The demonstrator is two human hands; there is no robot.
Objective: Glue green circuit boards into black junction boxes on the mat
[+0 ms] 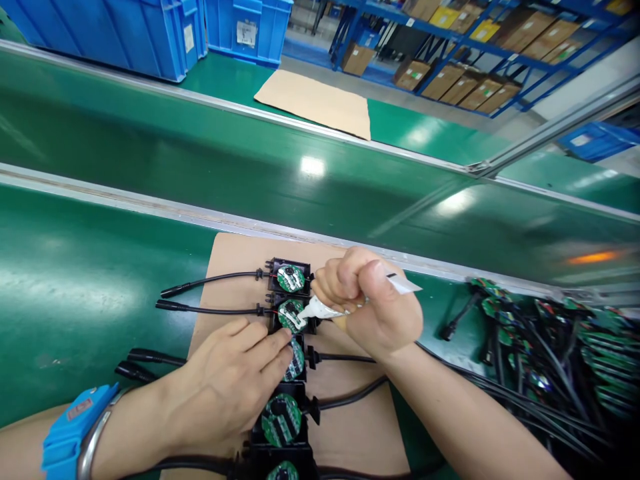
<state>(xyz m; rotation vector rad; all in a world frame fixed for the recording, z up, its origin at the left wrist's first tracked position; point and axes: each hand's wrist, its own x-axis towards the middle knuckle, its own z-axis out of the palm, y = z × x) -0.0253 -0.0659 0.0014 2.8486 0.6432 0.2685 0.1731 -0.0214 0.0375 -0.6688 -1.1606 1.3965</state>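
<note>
My right hand (367,293) is wrapped round a white squeeze tube (320,309), its nozzle pointing down-left onto a round green circuit board (287,313). White paste shows on that board and on the topmost board (291,279). Stretched out flat, my left hand (235,373) rests its fingertips at the lower edge of the board under the nozzle. It partly covers the following circuit board (297,360). Nearer to me lies another board (281,420) in a black housing (260,437). The housings form a column, with black cables leaving both sides.
Brown cardboard (345,407) lies beneath the housings on the green table (90,267). At right is a pile of circuit boards and cables (545,360). Beyond the metal rail (150,207) are blue bins (245,33), a cardboard sheet (315,103) and shelves with boxes (450,83).
</note>
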